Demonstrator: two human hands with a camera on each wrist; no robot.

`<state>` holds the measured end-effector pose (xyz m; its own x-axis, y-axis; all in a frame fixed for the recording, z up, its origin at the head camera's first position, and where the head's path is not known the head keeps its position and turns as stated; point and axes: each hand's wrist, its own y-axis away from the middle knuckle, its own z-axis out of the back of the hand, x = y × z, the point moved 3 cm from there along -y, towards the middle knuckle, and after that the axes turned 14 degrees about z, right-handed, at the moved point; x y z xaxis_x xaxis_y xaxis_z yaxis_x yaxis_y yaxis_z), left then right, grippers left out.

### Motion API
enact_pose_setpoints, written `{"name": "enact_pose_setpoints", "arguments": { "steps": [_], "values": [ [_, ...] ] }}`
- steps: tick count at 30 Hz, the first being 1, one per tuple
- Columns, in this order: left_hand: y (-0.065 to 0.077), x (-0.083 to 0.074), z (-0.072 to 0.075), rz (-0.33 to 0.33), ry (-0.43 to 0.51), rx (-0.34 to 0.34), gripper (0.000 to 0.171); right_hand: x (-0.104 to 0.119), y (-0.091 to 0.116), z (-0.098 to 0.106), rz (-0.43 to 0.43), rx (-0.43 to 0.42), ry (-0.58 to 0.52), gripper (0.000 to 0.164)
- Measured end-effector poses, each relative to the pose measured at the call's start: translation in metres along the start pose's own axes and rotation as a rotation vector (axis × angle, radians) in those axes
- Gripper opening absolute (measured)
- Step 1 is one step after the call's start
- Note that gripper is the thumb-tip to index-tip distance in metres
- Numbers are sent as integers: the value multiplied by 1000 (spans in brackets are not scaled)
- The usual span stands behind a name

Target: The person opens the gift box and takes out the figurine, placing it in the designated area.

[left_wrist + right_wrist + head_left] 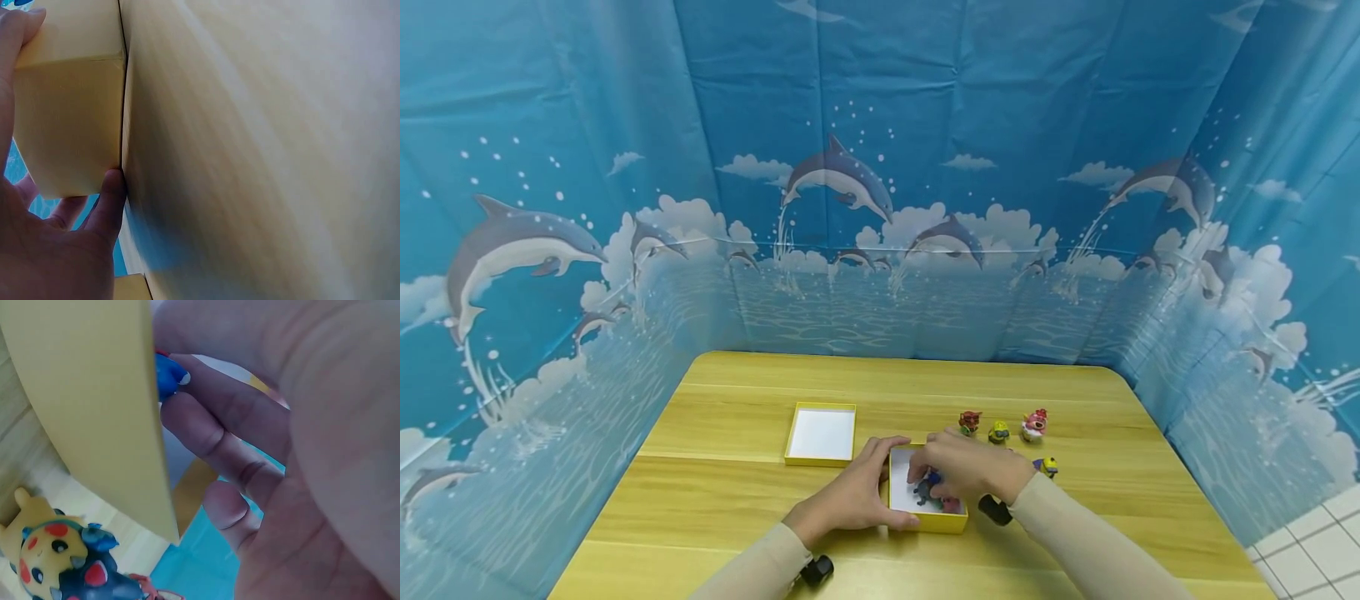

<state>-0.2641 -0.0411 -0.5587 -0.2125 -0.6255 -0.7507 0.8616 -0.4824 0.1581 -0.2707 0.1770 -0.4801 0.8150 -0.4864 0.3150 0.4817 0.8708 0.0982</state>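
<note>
My left hand [853, 492] holds the yellow open box [936, 522], its thumb at the front rim and its fingers along the left side. In the left wrist view the fingers wrap the box's corner. Inside the box, my right hand [970, 467] reaches down with bent fingers. Its thumb and fingers pinch a small blue toy figure [167, 378], partly hidden by the box wall. A grey toy figure [923, 492] and a pink toy figure [951, 505] lie on the white box bottom beside those fingers.
A yellow-rimmed lid [822, 433] lies white side up to the left. Behind the right hand stand a red figure [969, 422], a yellow figure [998, 432] and a pink-and-white figure [1034, 425]. A yellow-and-blue figure [1047, 467] is near the right wrist. A dolphin-print curtain [880, 308] surrounds the table.
</note>
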Motion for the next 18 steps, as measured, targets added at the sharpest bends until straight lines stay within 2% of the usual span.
{"name": "enact_pose_setpoints", "arguments": {
  "steps": [18],
  "values": [
    [-1,0,0,-4,12,-5,121,1,-7,-2,28,22,42,24]
  ]
}}
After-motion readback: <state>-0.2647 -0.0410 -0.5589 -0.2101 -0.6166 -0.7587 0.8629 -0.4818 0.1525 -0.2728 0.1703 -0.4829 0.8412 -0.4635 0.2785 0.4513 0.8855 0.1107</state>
